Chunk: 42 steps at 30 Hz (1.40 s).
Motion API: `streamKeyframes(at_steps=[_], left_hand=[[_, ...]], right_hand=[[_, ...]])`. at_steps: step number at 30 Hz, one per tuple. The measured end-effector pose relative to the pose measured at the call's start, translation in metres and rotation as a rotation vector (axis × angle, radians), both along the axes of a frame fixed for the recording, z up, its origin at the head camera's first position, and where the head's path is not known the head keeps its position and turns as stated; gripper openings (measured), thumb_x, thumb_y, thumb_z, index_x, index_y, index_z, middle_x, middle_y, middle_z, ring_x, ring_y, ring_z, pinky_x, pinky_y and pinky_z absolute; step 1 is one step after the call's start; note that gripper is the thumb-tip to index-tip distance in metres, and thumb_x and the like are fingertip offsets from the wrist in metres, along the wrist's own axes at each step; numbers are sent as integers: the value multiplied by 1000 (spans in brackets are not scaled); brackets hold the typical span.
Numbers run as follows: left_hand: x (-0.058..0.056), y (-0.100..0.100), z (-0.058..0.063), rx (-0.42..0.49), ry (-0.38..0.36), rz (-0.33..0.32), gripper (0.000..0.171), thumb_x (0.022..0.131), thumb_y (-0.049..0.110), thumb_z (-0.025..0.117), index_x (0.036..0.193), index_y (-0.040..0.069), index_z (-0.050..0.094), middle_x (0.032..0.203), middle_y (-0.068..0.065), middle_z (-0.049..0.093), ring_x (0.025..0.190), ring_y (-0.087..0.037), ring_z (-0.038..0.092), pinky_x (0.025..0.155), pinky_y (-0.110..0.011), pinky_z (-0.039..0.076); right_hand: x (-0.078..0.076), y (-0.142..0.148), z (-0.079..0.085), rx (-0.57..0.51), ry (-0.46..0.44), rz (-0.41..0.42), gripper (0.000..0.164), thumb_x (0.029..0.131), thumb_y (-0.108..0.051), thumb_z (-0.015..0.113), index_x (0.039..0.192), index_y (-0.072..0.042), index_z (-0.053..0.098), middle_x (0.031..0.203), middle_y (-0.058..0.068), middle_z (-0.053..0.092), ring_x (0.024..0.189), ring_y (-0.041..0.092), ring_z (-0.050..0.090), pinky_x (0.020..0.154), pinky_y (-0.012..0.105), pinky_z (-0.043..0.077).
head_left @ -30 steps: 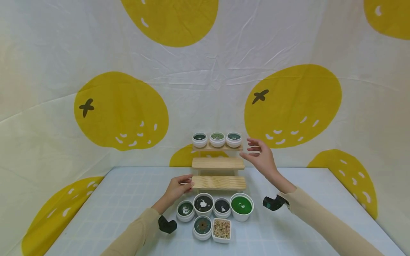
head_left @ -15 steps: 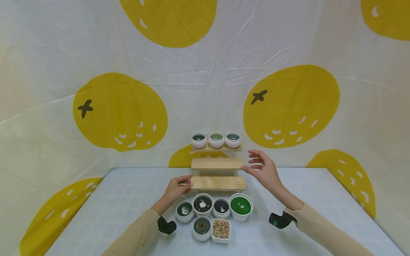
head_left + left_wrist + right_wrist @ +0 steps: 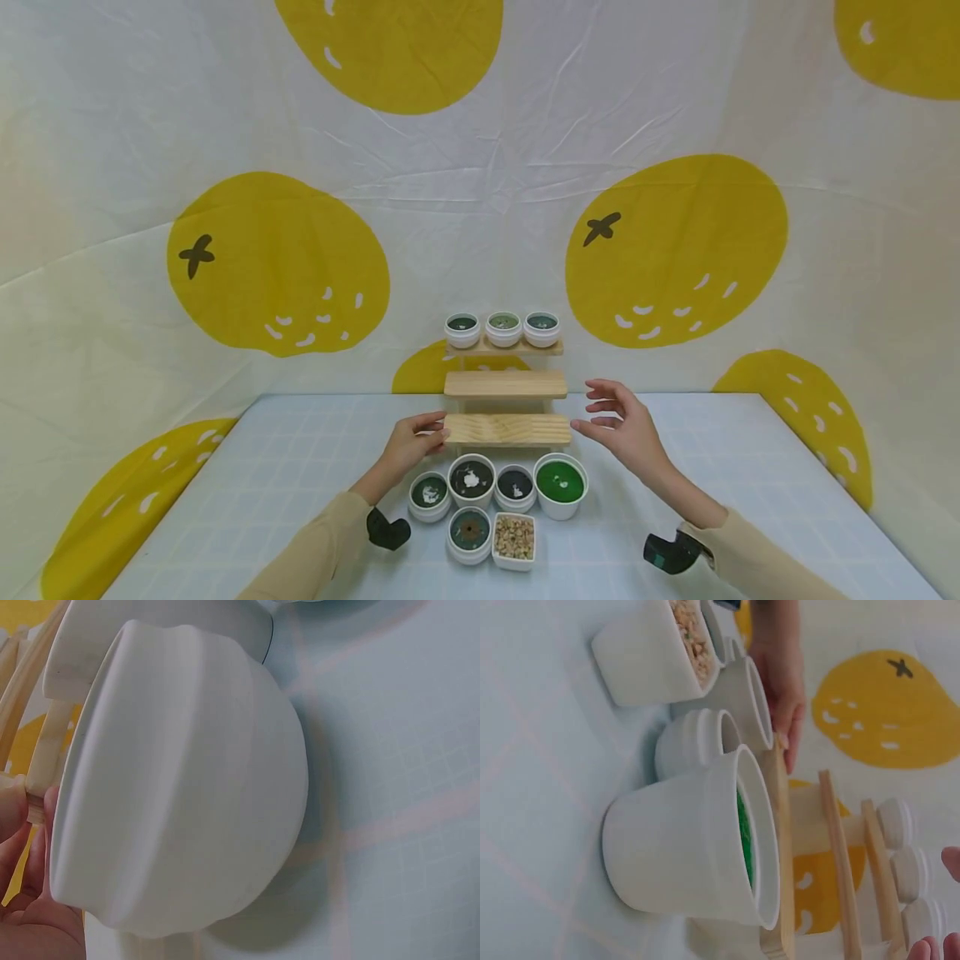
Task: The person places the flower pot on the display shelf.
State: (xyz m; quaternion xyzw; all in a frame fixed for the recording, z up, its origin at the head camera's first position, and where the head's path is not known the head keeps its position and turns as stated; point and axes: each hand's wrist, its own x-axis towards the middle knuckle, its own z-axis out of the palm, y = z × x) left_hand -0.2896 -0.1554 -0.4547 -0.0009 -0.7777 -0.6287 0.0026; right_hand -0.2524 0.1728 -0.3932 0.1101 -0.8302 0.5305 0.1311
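Fingers (image 3: 613, 389) spread and holding nothing, a person's right hand (image 3: 630, 429) drops from beside the top of a three-tier, pale wooden stand (image 3: 506, 384) to its lowest rectangular board (image 3: 507, 430), a shift that seemingly puts both ends within reach. The left hand (image 3: 407, 443) pinches the board's left end, while the right thumb (image 3: 590, 429) sits at or just beside the opposite end, contact unclear. The board lies between the hands, behind a round white cup of bright green (image 3: 561, 509) on the light blue surface (image 3: 300, 454).
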Motion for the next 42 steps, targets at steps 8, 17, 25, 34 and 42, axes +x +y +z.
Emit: streamKeyframes(at_steps=[8, 17, 25, 34, 42], left_hand=[[-1, -1, -3, 19, 3, -4, 39, 86, -3, 66, 124, -8, 60, 104, -21, 63, 70, -10, 62, 66, -26, 62], [-2, 0, -2, 19, 7, 3, 38, 86, -3, 66, 123, -8, 60, 104, -21, 64, 70, -10, 62, 69, -31, 62], [-2, 0, 0, 14, 3, 2, 39, 86, -3, 65, 124, -8, 59, 106, -22, 64, 70, -10, 62, 71, -32, 62], [-3, 0, -1, -2, -11, 17, 38, 86, -2, 66, 124, -6, 61, 107, -21, 64, 71, -11, 62, 72, -34, 62], [-4, 1, -3, 13, -6, 17, 38, 86, -4, 65, 123, -6, 61, 105, -21, 64, 70, -10, 61, 71, -33, 62]], right_hand=[[16, 4, -11, 25, -50, 10, 60, 78, -18, 80, 130, -8, 51, 117, 14, 58, 102, 28, 61, 82, 16, 55], [26, 14, -21, 20, -96, 24, 63, 78, -18, 80, 132, -7, 49, 119, 13, 58, 103, 26, 60, 82, 21, 56], [33, 21, -37, 5, -126, 69, 65, 75, -14, 82, 131, -5, 49, 121, 19, 57, 105, 27, 59, 84, 19, 56], [44, 22, -44, -22, -149, 133, 63, 77, -14, 79, 131, -4, 48, 124, 21, 56, 107, 21, 59, 89, 25, 56], [49, 22, -51, -39, -242, 173, 67, 78, -14, 79, 134, -3, 44, 131, 21, 53, 116, 33, 55, 94, 28, 54]])
